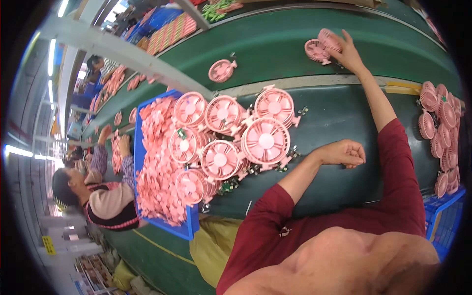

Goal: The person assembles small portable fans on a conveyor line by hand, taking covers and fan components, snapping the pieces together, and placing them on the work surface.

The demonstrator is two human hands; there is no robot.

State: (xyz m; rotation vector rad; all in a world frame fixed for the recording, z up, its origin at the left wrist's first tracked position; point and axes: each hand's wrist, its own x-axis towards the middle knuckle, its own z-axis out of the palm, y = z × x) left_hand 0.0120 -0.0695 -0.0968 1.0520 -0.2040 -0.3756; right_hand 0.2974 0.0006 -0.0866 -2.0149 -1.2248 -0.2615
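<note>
Belt (pixel 275 54) green, tube lights (pixel 51 58) lit; right hand (pixel 350 55) holds pink fan (pixel 327 40) (left hand (pixel 340 153) curled).

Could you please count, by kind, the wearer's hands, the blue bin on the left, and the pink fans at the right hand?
Hands (left hand, right hand): 2
Blue bin: 1
Pink fans at right hand: 2
Total: 5

Bright, diffuse illumination is supplied partly by long white tube lamps (pixel 18 150) at left, which are overexposed. A faint sheen is reflected by the dark green, smooth tabletop (pixel 324 118). Round pink plastic fan housings (pixel 266 140) are clearly resolved; distant background is blurred. Peripheral lines are bowed, corners blackened.
</note>
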